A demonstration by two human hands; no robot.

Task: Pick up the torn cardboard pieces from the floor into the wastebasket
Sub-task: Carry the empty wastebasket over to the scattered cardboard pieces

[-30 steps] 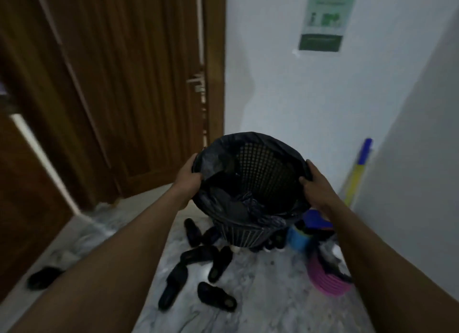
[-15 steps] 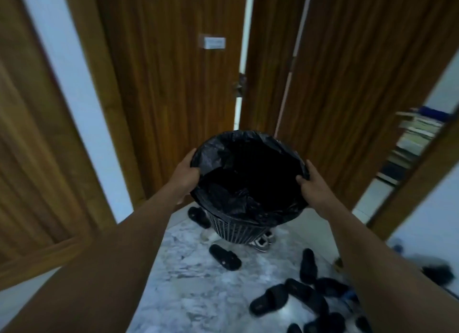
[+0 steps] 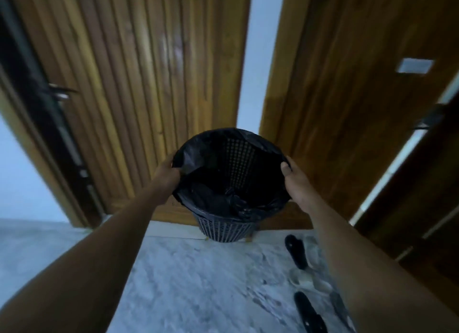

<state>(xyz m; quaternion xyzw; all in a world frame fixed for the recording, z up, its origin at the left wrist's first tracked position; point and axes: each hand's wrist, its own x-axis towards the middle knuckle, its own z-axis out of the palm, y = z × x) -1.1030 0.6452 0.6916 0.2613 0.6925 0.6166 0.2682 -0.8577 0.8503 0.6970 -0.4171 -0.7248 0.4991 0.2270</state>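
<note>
I hold a black mesh wastebasket (image 3: 224, 229) lined with a black plastic bag out in front of me, above the floor. My left hand (image 3: 166, 177) grips its left rim and my right hand (image 3: 296, 185) grips its right rim, thumb over the edge. The inside looks dark, with crumpled bag at the bottom. No torn cardboard pieces show in this view.
Wooden doors (image 3: 139, 84) fill the view ahead, with a pale gap between them. The floor is grey-white marble (image 3: 203, 283). Black slippers (image 3: 295, 250) lie on it at the lower right, another (image 3: 309, 313) near the bottom edge.
My view has swung left with the basket: the wall and pile of slippers slid out to the right, and wooden doors now stand ahead. Both hands keep their grip on the rim.
</note>
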